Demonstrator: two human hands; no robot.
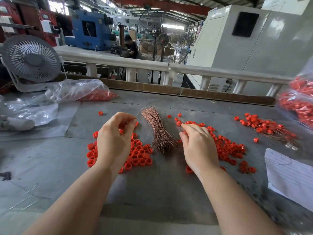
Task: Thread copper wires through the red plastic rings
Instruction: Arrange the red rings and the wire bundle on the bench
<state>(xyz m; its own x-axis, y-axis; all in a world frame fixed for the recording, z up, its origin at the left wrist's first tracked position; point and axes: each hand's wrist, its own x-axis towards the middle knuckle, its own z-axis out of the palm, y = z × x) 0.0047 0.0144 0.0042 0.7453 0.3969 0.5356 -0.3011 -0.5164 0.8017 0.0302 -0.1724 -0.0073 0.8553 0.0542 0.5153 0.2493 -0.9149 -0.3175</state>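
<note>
— Where does the copper wire bundle lie?

— Mid-worktop, between both hands, long axis running from near edge to far edge.

— And the hands?

— The left hand is curled, seemingly pinching a thin wire over the loose red rings. The right hand pinches something small among the rings on its side; I cannot tell what. Both are equally near the bundle.

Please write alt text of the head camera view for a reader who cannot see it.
Two bare hands work over a grey table strewn with red plastic rings: the left hand pinches a thin copper wire, the right hand curls over more rings. A copper wire bundle lies between them; a desk fan stands far left.
</note>
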